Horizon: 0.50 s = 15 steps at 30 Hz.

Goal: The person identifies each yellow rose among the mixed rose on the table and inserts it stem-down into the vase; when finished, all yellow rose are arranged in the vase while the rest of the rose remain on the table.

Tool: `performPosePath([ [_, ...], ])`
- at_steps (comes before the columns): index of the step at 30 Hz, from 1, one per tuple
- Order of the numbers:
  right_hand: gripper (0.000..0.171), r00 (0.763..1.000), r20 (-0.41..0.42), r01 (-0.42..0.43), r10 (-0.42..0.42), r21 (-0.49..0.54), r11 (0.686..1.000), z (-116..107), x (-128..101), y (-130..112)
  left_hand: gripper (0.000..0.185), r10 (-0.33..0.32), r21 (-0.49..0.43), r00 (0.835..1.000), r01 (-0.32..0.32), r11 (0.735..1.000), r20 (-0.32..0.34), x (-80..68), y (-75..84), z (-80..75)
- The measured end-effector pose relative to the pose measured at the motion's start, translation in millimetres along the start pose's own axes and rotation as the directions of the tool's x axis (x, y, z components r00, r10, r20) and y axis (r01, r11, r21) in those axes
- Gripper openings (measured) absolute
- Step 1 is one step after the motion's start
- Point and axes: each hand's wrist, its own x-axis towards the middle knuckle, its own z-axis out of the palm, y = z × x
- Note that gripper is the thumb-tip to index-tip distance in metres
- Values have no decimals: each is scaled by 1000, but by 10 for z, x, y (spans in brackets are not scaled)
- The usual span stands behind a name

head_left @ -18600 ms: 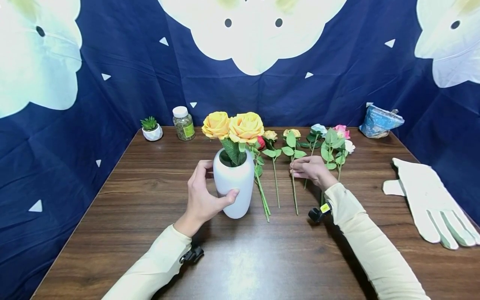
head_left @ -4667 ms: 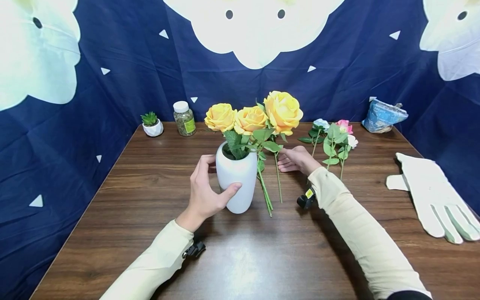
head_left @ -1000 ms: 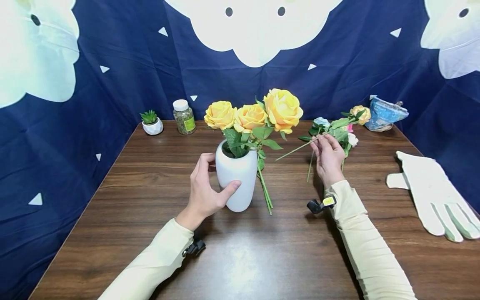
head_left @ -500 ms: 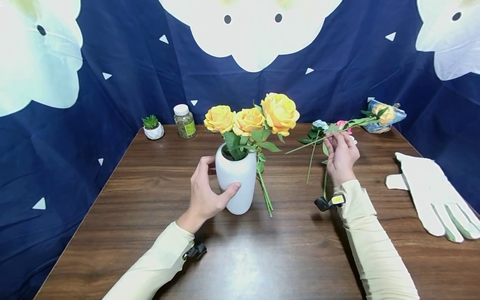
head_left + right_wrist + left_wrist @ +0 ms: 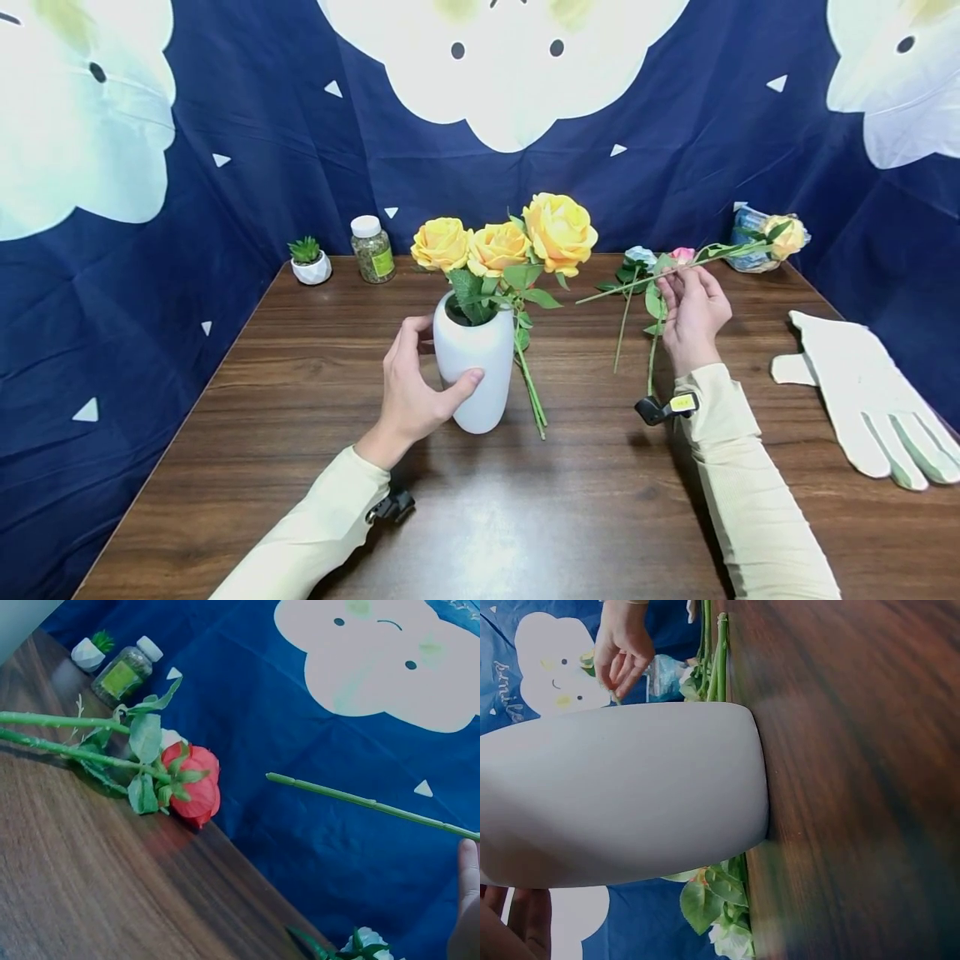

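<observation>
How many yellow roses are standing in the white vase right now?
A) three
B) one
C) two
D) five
A: three yellow roses stand in the white vase, which the left hand grips; a fourth stem is pinched in the right hand, outside it.

A person's left hand (image 5: pixel 412 392) wraps around a white vase (image 5: pixel 472 367) holding three yellow roses (image 5: pixel 510 237) on a dark wooden table (image 5: pixel 300 400). The right hand (image 5: pixel 693 312) pinches the stem of a small yellow rose (image 5: pixel 785 237), held nearly level above other flowers (image 5: pixel 645 267) lying on the table. A white glove (image 5: pixel 862 400) lies at the right.
</observation>
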Motion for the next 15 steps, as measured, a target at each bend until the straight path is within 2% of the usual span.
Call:
performPosePath([
  [15, 17, 999, 9, 35, -36, 67, 997, 185, -111, -189, 75, 7, -13, 1000, -7, 1000, -2, -5, -23, 11],
])
